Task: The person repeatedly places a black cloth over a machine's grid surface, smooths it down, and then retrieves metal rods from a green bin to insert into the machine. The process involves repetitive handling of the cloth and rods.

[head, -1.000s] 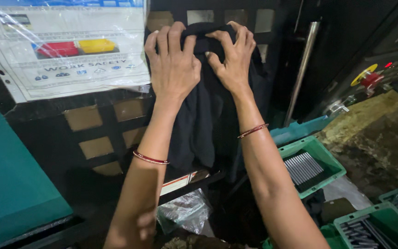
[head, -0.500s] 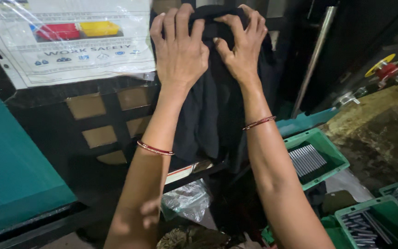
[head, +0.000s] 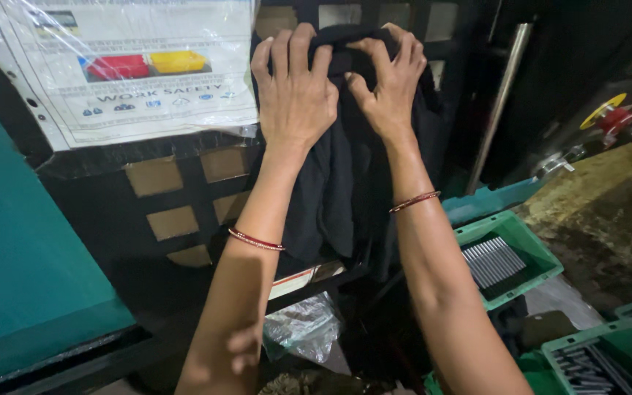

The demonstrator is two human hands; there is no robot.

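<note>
Both hands are raised against a black, limp piece of cloth (head: 345,183) that hangs down a dark metal grille (head: 184,190) with square openings. The left hand (head: 295,91) lies flat on the top of the cloth with its fingers spread and pressed into the fabric, not closed around it. Just beside it, the right hand (head: 388,84) has its fingers curled and pinches a fold of the same cloth at the upper edge. The cloth falls from under both hands, down between the two forearms. Each wrist carries a thin red thread bracelet (head: 256,240).

To the left of the left hand, a white laminated paper sheet (head: 133,73) in clear plastic is fixed to the grille. Farther left and lower stands a teal flat panel (head: 23,278). To the right of the right hand runs a slanted shiny metal rod (head: 499,102). Below the right forearm sits a green plastic tray (head: 510,256) filled with grey metal pins, and well below the left forearm lies a crumpled clear plastic bag (head: 303,329).
</note>
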